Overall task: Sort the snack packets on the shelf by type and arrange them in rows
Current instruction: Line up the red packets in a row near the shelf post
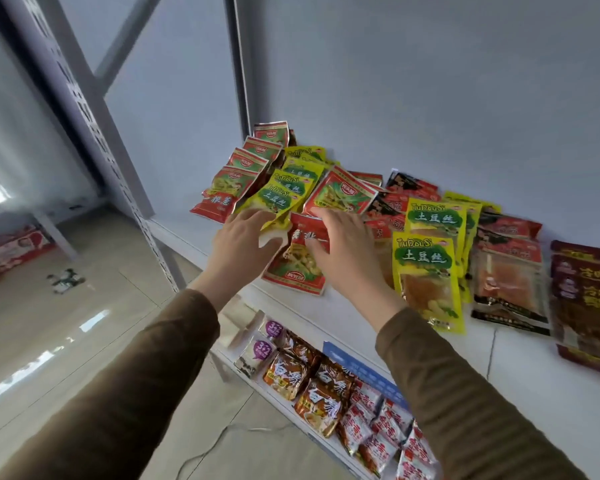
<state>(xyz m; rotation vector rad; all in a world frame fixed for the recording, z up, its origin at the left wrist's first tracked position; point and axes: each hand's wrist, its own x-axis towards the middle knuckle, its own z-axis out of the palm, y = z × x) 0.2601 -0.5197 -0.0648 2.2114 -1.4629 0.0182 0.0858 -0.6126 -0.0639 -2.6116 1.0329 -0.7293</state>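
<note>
Around the shelving: floor, frame and the stock below

A grey perforated upright (94, 129) of the rack rises at the left, with a slanted brace (132, 32) behind it against the pale wall (430, 81). On the glossy tiled floor (49, 323) a red and white carton (18, 249) sits far left, and a small dark and white object (65, 280), too blurred to tell, lies near it. A thin white cable (222, 441) trails over the tiles. On the lower shelf (222, 358) lie orange noodle packs (312, 386), purple-labelled packs (260, 348), red and white packs (385, 431) and a blue sign (357, 367).
</note>
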